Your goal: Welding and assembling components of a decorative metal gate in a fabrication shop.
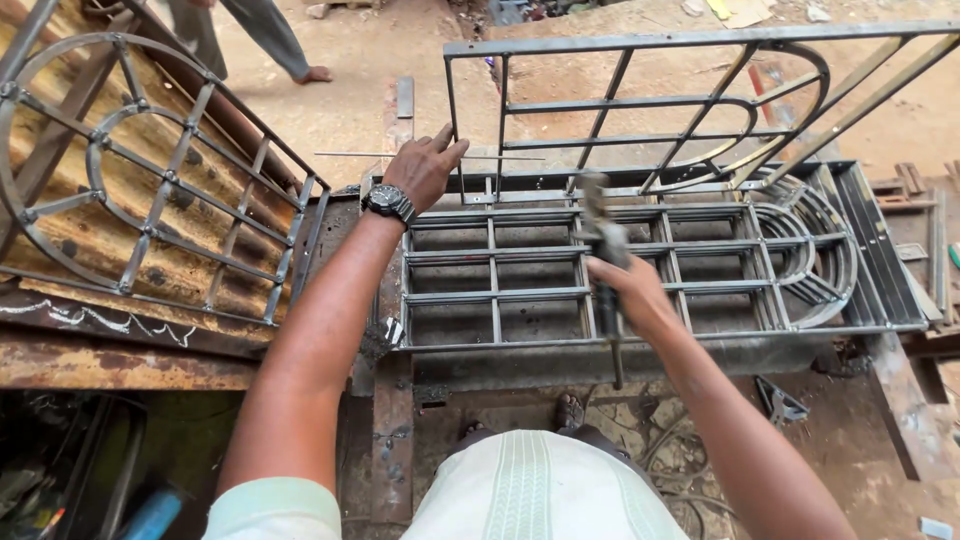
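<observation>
My left hand (pixel 425 165), with a dark wristwatch (pixel 389 203) on its wrist, rests on the left upright of a metal window grille (pixel 640 100) that stands tilted up. My right hand (pixel 630 290) grips a dark metal tool (pixel 600 250), a hammer by its shape, with its head up over the stack. Under it lies a stack of flat grilles (pixel 500 290) with square bars and a curved arch end (pixel 810 240) on the right.
Another arched grille (pixel 150 170) leans on rusty sheet at the left. A person's leg and bare foot (pixel 300 70) stand on the sandy floor beyond. My feet (pixel 570 410) show below the bench. Scrap strips (pixel 930 240) lie at the right; tools (pixel 150 510) sit at bottom left.
</observation>
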